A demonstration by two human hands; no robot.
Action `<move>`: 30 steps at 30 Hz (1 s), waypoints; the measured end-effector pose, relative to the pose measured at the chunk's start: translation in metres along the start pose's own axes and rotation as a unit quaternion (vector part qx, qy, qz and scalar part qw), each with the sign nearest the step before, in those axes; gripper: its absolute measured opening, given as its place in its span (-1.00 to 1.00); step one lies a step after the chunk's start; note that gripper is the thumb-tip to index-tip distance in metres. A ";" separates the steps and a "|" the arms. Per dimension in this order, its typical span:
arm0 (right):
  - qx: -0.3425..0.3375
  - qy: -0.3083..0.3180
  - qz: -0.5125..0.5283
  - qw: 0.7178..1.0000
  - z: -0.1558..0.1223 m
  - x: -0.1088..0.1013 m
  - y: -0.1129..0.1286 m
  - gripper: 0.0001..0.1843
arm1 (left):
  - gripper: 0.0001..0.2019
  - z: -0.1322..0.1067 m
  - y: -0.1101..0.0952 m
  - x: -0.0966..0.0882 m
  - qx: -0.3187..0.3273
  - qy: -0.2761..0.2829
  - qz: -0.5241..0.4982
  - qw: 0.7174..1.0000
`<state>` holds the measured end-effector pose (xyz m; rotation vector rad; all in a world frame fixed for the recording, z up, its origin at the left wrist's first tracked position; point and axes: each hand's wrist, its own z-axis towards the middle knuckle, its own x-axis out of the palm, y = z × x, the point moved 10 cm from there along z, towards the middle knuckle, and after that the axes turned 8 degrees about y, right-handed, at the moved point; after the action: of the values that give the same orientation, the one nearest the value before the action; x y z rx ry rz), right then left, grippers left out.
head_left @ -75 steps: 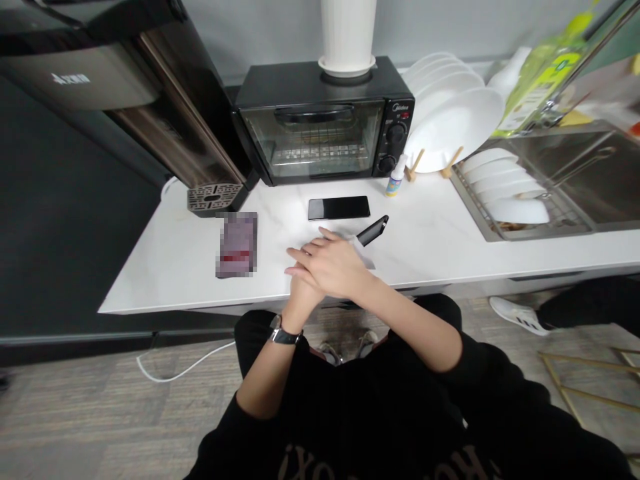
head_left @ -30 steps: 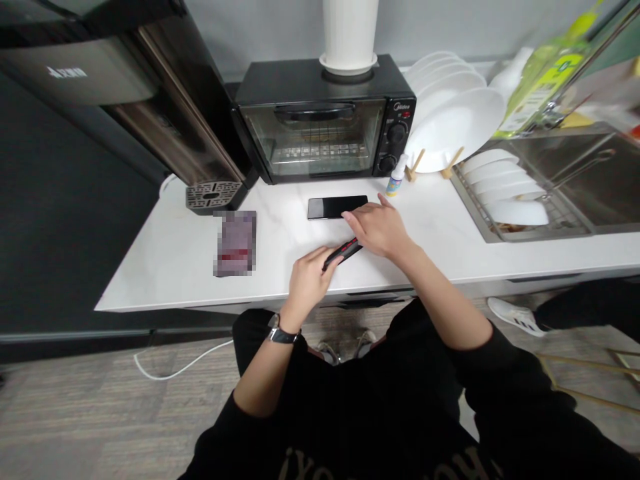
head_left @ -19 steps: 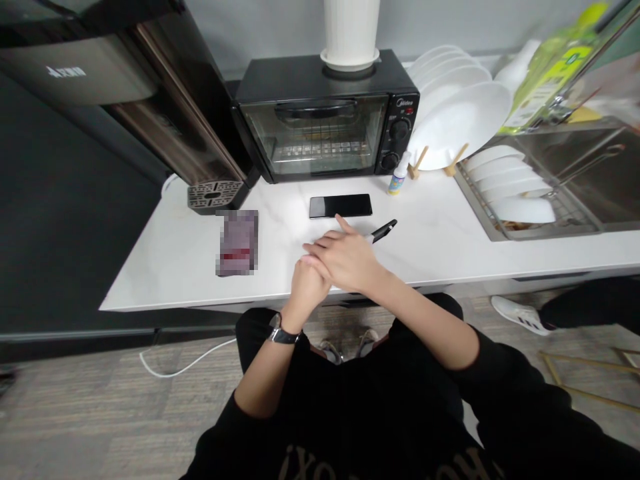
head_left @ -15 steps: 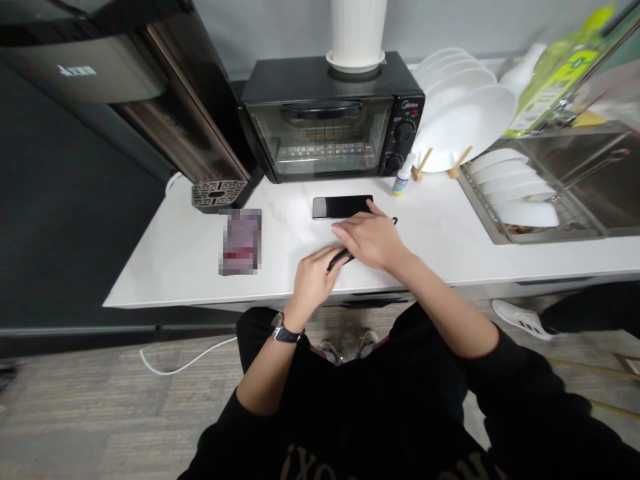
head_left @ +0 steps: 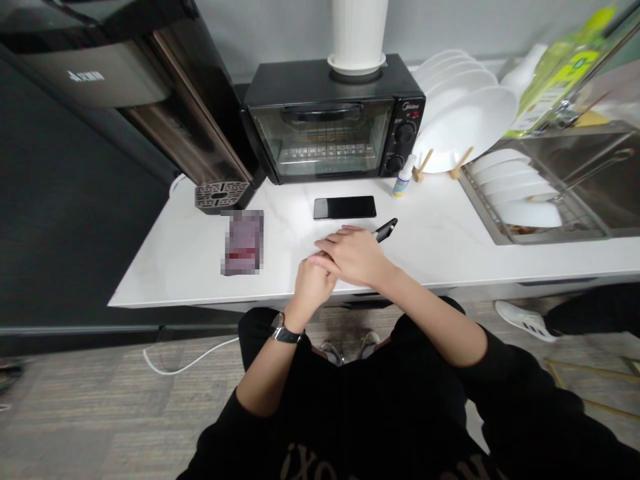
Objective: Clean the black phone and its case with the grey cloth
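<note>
Head view: From my remote post, I watch a person in black lean over a white marble countertop [head_left: 430, 257], hands together near its front edge.

Far left: A dark dispenser [head_left: 100, 87] with a slotted drip tray [head_left: 223, 197] stands at the back of the counter.

Near left: A pixelated packet [head_left: 243, 243] lies flat, well apart from the hands.

Left hand: The left hand [head_left: 313, 283], a black wristwatch [head_left: 286, 333] on its wrist, is curled, its fingers folded inward beneath the other hand. I cannot tell whether it has hold of anything.

Back center: A black Midea toaster oven [head_left: 320, 140] sits against the wall, a white fluted vase [head_left: 358, 33] on top.

Center: A black smartphone [head_left: 345, 207] lies flat just ahead of the hands, not touching them.

Right hand: The right hand [head_left: 356, 257] rests across the left, its fingers extended and close together. Any grip on the pen is hidden from me.

Pen: A black pen [head_left: 386, 230] pokes out past the right hand toward the upper right; its other end is out of sight beneath the hand.

Right: A small spray bottle [head_left: 404, 179] stands beside white plates [head_left: 465, 120] in a wooden stand. Bowls [head_left: 520, 193] fill a wire rack in a steel sink [head_left: 595, 167].

Floor, far right: Another person's white sneaker [head_left: 523, 320] shows below the counter.
</note>
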<state>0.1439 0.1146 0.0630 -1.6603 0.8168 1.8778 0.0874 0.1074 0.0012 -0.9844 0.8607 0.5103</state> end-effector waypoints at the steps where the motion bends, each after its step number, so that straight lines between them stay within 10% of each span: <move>1: 0.018 0.005 -0.002 1.000 -0.004 -0.001 -0.015 -0.28 | -0.82 0.000 -0.004 -0.002 0.007 0.003 -0.009 1.000; 7: 0.153 -0.012 -0.020 0.988 -0.028 -0.017 -0.111 -0.24 | -0.73 0.003 -0.025 -0.014 0.040 0.002 -0.099 0.994; 18: -0.017 -0.011 0.002 1.000 -0.005 -0.002 -0.001 -0.32 | -0.74 0.001 -0.001 -0.002 0.003 -0.005 0.008 1.000; 27: 0.125 -0.010 -0.023 0.992 -0.021 -0.017 -0.100 -0.30 | -0.72 0.005 -0.022 -0.013 0.019 0.005 -0.095 0.995; 30: 0.131 -0.013 -0.028 0.991 -0.019 -0.015 -0.098 -0.33 | -0.72 0.005 -0.021 -0.012 0.010 0.003 -0.096 0.995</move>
<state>0.2291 0.1692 0.0657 -1.4785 0.9501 1.6709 0.0972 0.1020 0.0233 -1.0380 0.7667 0.3333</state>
